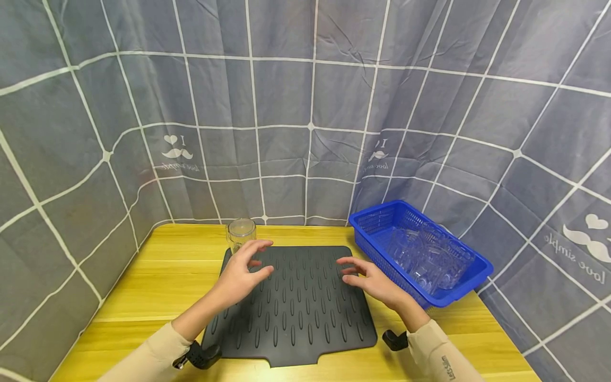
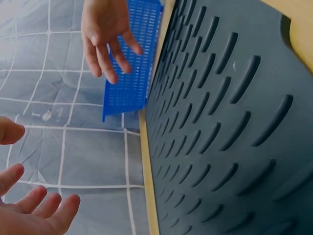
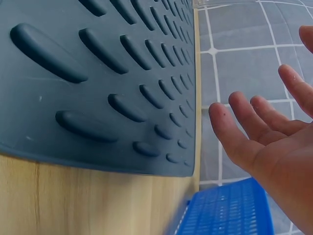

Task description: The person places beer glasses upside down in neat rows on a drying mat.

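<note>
I see a left hand [image 1: 240, 277] and right hand [image 1: 376, 282], fingers relaxed, above a black ribbed mat [image 1: 300, 331]; clear glass mug [image 1: 241, 229] near the yellow wooden table's [image 1: 172, 270] far edge; blue plastic basket [image 1: 455, 298] of clear glassware [image 1: 427, 257] at its far-right corner; grey curtain [image 1: 281, 95] lettered "love simple", mirrored.

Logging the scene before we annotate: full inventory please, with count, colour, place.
mat: 1, dark grey, middle of the table
glass: 1, clear, by the mat's far-left corner, partly behind the left hand
basket: 1, blue, on the table, right of the mat
glassware: several, exact count unclear, clear, inside the basket
table: 1, yellow wood, under the mat and basket
curtain: grey with white grid and prints, behind and at both sides; number of panels unclear
wrist devices: 2, black, one at each wrist
sleeves: 2, beige, on the forearms
left hand: 1, bare, above the mat's left part
right hand: 1, bare, near the mat's right edge
</note>
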### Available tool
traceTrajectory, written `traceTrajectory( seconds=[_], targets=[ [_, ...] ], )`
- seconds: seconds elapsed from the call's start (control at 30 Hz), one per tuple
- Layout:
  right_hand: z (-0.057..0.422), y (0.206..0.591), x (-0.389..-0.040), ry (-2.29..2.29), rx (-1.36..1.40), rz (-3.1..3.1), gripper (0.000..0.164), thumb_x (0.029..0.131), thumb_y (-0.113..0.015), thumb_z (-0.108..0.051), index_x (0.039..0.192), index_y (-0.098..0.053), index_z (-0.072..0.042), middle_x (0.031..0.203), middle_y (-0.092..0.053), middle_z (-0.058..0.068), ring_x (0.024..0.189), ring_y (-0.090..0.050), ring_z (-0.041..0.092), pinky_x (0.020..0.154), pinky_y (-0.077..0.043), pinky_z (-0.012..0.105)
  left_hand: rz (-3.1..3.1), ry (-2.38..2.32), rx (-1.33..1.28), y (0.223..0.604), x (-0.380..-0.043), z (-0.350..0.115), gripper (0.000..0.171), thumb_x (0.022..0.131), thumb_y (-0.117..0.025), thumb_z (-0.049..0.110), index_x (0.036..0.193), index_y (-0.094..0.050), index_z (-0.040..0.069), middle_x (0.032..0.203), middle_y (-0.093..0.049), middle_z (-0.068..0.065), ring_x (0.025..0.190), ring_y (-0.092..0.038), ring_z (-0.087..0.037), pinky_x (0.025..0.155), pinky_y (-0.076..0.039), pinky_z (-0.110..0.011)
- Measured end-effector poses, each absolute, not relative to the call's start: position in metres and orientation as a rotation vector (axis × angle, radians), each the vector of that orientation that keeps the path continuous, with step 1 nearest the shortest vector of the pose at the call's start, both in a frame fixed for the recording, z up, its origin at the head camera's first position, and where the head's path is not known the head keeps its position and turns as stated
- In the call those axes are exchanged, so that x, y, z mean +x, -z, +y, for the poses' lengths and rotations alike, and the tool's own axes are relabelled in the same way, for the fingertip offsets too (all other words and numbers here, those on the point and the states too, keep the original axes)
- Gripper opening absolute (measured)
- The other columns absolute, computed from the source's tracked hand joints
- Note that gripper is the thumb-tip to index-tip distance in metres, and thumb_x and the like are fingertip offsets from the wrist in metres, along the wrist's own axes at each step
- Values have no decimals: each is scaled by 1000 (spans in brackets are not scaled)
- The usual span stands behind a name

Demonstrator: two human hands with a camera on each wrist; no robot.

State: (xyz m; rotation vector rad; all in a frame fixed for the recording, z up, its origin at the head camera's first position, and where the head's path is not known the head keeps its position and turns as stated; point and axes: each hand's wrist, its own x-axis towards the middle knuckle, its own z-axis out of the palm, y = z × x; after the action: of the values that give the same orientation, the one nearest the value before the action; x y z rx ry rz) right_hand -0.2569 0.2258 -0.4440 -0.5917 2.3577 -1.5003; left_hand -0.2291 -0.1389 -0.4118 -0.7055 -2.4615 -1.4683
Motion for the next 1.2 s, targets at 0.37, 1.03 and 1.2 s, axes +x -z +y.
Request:
traceTrajectory(
  seconds=[0.37,1.03,1.2],
  targets=[
    [230,438,-253,1543,-561,2348,46,101,-63,-28,145,-52,-21,147,-51,16,136,-48,40,103,-46,57,-2485,1493,-674,422,-224,-136,51,95,-72,19,143,-54,18,141,-52,-8,128,-54,-30,95,-55,-41],
    [228,420,-252,1553,-585,2349,50,102,-61,-31,148,-48,-16,147,-51,19,124,-59,32,100,-50,44,-2504,1594,-653,429,-220,-133,52,95,-71,21,144,-53,20,142,-52,-5,129,-54,-29,95,-55,-42],
    [232,408,-253,1597,-610,2357,49,102,-61,-26,148,-48,-13,148,-50,19,133,-52,38,103,-49,41,-2504,1611,-657,435,-218,-131,52,96,-71,21,145,-53,19,142,-53,-5,130,-54,-31,96,-55,-40]
  ],
)
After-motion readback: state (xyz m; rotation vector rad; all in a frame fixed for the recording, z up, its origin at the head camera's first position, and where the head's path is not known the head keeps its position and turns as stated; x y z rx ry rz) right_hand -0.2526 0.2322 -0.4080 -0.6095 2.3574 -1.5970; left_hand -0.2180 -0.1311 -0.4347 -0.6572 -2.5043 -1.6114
